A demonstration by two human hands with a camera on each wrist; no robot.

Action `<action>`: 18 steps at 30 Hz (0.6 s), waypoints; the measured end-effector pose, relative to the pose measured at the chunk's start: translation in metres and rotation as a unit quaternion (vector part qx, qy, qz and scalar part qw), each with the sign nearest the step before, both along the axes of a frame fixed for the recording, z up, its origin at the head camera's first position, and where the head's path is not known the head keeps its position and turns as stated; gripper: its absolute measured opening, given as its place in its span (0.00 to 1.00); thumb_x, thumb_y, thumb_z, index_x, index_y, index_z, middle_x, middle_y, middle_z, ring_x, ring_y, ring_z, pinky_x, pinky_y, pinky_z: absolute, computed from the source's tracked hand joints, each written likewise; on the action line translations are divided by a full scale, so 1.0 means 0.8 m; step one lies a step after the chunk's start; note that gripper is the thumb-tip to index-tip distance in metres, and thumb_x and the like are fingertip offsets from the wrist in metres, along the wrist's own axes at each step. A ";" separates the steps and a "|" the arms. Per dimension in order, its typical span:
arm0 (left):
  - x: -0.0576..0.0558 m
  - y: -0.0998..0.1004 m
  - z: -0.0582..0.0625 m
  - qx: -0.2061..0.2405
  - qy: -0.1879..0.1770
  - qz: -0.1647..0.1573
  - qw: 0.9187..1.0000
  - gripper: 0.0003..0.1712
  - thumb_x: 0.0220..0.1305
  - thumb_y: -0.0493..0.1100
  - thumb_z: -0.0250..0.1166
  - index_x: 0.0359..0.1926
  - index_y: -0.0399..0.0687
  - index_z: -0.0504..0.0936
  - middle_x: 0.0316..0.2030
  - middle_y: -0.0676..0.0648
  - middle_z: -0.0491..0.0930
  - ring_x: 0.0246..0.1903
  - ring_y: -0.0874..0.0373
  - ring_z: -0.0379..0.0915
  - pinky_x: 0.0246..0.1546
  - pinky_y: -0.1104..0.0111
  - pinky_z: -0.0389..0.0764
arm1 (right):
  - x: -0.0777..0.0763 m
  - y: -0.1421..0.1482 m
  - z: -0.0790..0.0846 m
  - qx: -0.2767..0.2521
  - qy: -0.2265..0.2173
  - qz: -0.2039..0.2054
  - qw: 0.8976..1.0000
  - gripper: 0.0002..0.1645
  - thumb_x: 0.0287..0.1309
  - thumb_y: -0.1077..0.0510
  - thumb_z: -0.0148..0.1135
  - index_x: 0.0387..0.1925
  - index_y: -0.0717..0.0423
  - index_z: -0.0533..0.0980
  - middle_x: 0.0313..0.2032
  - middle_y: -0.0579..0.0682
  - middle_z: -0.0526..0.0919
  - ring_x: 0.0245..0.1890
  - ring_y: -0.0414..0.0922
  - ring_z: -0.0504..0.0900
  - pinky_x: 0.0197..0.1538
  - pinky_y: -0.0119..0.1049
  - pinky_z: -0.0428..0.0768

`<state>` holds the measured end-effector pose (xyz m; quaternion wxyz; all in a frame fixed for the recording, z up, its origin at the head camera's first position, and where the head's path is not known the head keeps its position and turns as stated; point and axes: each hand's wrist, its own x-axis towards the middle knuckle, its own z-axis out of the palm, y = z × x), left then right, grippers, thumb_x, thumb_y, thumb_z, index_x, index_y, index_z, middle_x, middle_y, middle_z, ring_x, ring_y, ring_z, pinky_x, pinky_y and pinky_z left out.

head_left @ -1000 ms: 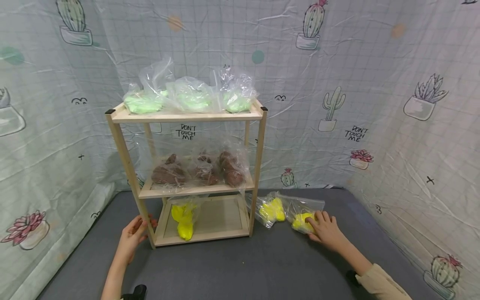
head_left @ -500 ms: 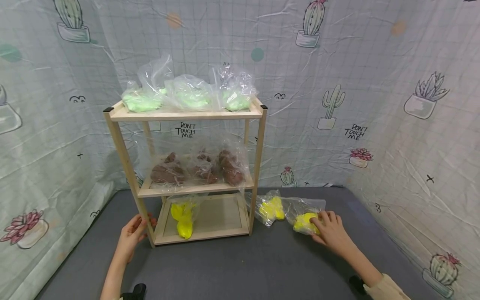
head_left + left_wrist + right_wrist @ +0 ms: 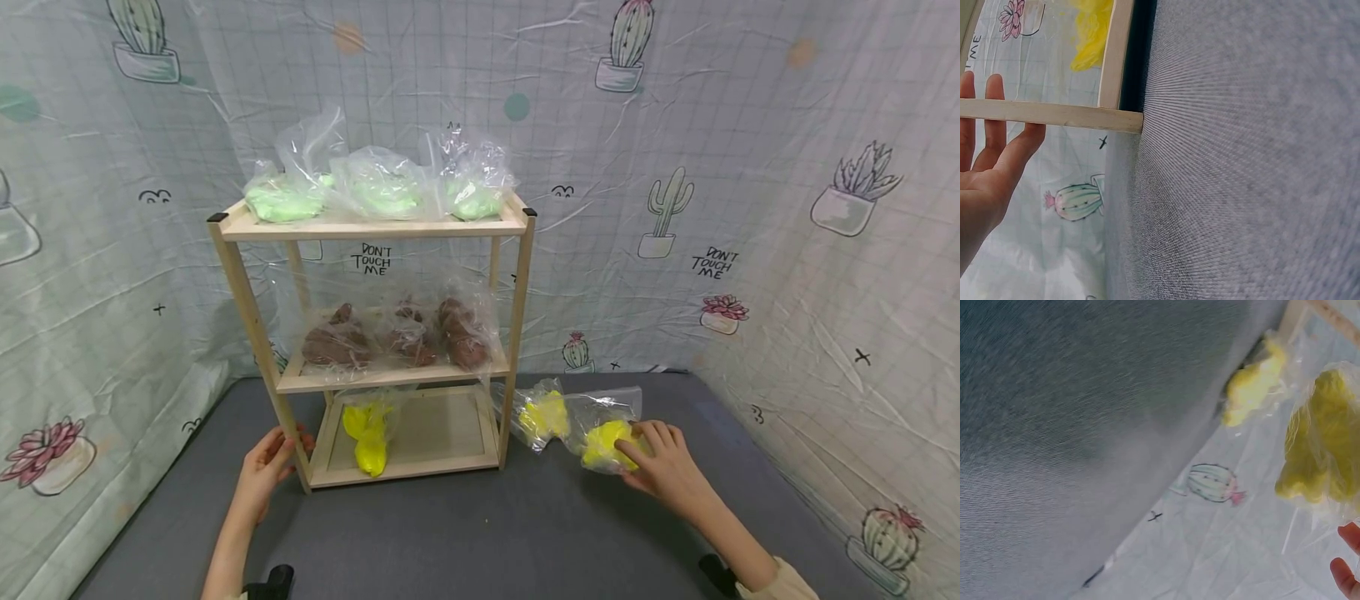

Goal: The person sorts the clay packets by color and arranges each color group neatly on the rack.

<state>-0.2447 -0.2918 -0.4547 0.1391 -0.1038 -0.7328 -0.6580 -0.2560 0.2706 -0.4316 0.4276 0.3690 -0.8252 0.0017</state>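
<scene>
My left hand point(image 3: 262, 469) holds the front left post of a small wooden shelf rack point(image 3: 378, 383); in the left wrist view, fingers pass behind the post point(image 3: 1054, 114). At the right, my right hand point(image 3: 667, 467) grips the near right side of a clear plastic bag with a yellow lump inside point(image 3: 606, 442). In the right wrist view this yellow bag point(image 3: 1325, 437) hangs above the table, with only some fingertips point(image 3: 1349, 536) showing. A second yellow bag point(image 3: 545, 415) lies beside the rack's right post. On the bottom shelf, toward the left, sits another yellow bag point(image 3: 369, 442).
Several bags of brown lumps point(image 3: 337, 343) stand on the middle shelf. Pale green bags point(image 3: 386, 196) line the top shelf. The grey tabletop point(image 3: 450, 542) extends in front of the rack. A cactus-printed cloth point(image 3: 585, 167) surrounds the table at the back and sides.
The right hand has tightened on the yellow bag and raised it slightly off the table, and the bag has tilted. The left hand stays on the post.
</scene>
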 end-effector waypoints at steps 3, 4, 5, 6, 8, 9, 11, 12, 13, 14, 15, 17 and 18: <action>0.000 0.000 0.000 -0.004 -0.002 0.002 1.000 0.13 0.68 0.40 0.46 0.50 0.53 0.72 0.37 0.66 0.79 0.39 0.75 0.75 0.33 0.78 0.73 | 0.006 -0.004 0.005 -0.003 -0.006 0.005 1.000 0.26 0.63 0.38 0.32 0.34 0.47 0.74 0.34 0.54 0.71 0.37 0.51 0.67 0.37 0.49 0.63; 0.000 0.000 0.001 -0.006 -0.003 0.003 1.000 0.13 0.68 0.41 0.46 0.50 0.53 0.72 0.37 0.66 0.79 0.39 0.75 0.75 0.33 0.78 0.73 | 0.008 -0.006 0.007 -0.005 -0.006 0.010 1.000 0.26 0.63 0.38 0.33 0.34 0.47 0.74 0.34 0.54 0.72 0.37 0.51 0.67 0.37 0.49 0.63; 0.000 -0.001 0.001 -0.008 -0.004 0.004 1.000 0.13 0.68 0.41 0.46 0.50 0.53 0.72 0.36 0.66 0.79 0.39 0.75 0.75 0.33 0.78 0.73 | 0.010 -0.008 0.008 -0.006 -0.005 0.017 1.000 0.25 0.63 0.39 0.33 0.34 0.47 0.74 0.34 0.54 0.72 0.37 0.51 0.67 0.38 0.49 0.63; 0.000 -0.001 0.001 -0.009 -0.004 0.005 1.000 0.13 0.68 0.41 0.46 0.50 0.52 0.72 0.36 0.66 0.79 0.39 0.75 0.74 0.33 0.78 0.73 | 0.012 -0.010 0.010 -0.007 -0.004 0.025 1.000 0.25 0.63 0.39 0.34 0.34 0.47 0.74 0.34 0.54 0.72 0.37 0.51 0.67 0.38 0.49 0.63; 0.000 -0.001 0.001 -0.011 -0.005 0.008 1.000 0.13 0.68 0.41 0.46 0.50 0.52 0.72 0.36 0.67 0.79 0.39 0.75 0.74 0.33 0.78 0.73 | 0.016 -0.015 0.011 -0.007 -0.001 0.040 0.999 0.24 0.63 0.40 0.35 0.34 0.48 0.75 0.34 0.54 0.72 0.38 0.51 0.68 0.38 0.49 0.63; 0.000 -0.001 0.001 -0.012 -0.005 0.008 1.000 0.13 0.68 0.41 0.46 0.50 0.52 0.72 0.36 0.67 0.79 0.39 0.75 0.74 0.33 0.78 0.73 | 0.018 -0.018 0.012 -0.006 -0.001 0.047 0.999 0.24 0.63 0.40 0.35 0.34 0.48 0.75 0.34 0.54 0.72 0.38 0.51 0.68 0.39 0.49 0.63; 0.000 -0.001 0.001 -0.011 -0.004 0.007 1.000 0.13 0.68 0.41 0.46 0.50 0.53 0.72 0.36 0.67 0.79 0.39 0.75 0.74 0.33 0.77 0.73 | 0.022 -0.023 0.014 -0.005 -0.002 0.061 0.998 0.23 0.63 0.41 0.36 0.34 0.47 0.74 0.34 0.54 0.72 0.38 0.51 0.67 0.40 0.48 0.62; 0.000 -0.001 0.001 -0.011 -0.003 0.006 1.000 0.13 0.68 0.41 0.46 0.50 0.53 0.72 0.36 0.66 0.79 0.39 0.75 0.74 0.33 0.77 0.73 | 0.024 -0.025 0.014 -0.006 -0.001 0.067 0.998 0.22 0.63 0.41 0.37 0.34 0.47 0.74 0.34 0.54 0.72 0.38 0.51 0.67 0.41 0.48 0.61; 0.000 -0.001 0.001 -0.010 -0.002 0.005 1.000 0.13 0.68 0.40 0.46 0.50 0.53 0.72 0.36 0.66 0.79 0.39 0.75 0.74 0.33 0.77 0.73 | 0.027 -0.028 0.015 -0.007 0.001 0.074 0.997 0.22 0.63 0.41 0.37 0.35 0.47 0.74 0.34 0.54 0.72 0.38 0.51 0.67 0.41 0.47 0.61; -0.001 -0.001 0.001 -0.009 -0.001 0.004 1.000 0.13 0.68 0.40 0.46 0.50 0.53 0.72 0.36 0.66 0.79 0.39 0.75 0.75 0.33 0.77 0.73 | 0.029 -0.030 0.016 -0.009 0.004 0.082 0.997 0.21 0.63 0.41 0.38 0.35 0.47 0.74 0.34 0.54 0.72 0.38 0.51 0.67 0.42 0.47 0.60; -0.001 -0.001 0.001 -0.008 0.000 0.003 1.000 0.13 0.68 0.40 0.46 0.49 0.53 0.72 0.36 0.66 0.79 0.39 0.74 0.75 0.33 0.77 0.73 | 0.031 -0.033 0.016 -0.011 0.008 0.089 0.996 0.21 0.63 0.42 0.38 0.34 0.47 0.75 0.34 0.54 0.72 0.38 0.51 0.67 0.42 0.47 0.60; -0.001 0.000 0.001 -0.007 0.002 0.002 1.000 0.13 0.68 0.40 0.46 0.49 0.53 0.72 0.36 0.66 0.79 0.39 0.74 0.75 0.33 0.77 0.74 | 0.035 -0.036 0.018 -0.015 0.017 0.099 0.995 0.20 0.62 0.42 0.39 0.34 0.47 0.75 0.34 0.54 0.72 0.38 0.51 0.67 0.42 0.47 0.60; 0.000 0.000 0.001 -0.008 0.002 0.003 1.000 0.13 0.68 0.40 0.46 0.49 0.53 0.72 0.36 0.66 0.79 0.39 0.74 0.75 0.33 0.77 0.73 | 0.036 -0.038 0.019 -0.017 0.021 0.104 0.994 0.20 0.62 0.43 0.39 0.34 0.46 0.75 0.34 0.55 0.72 0.38 0.51 0.67 0.42 0.47 0.60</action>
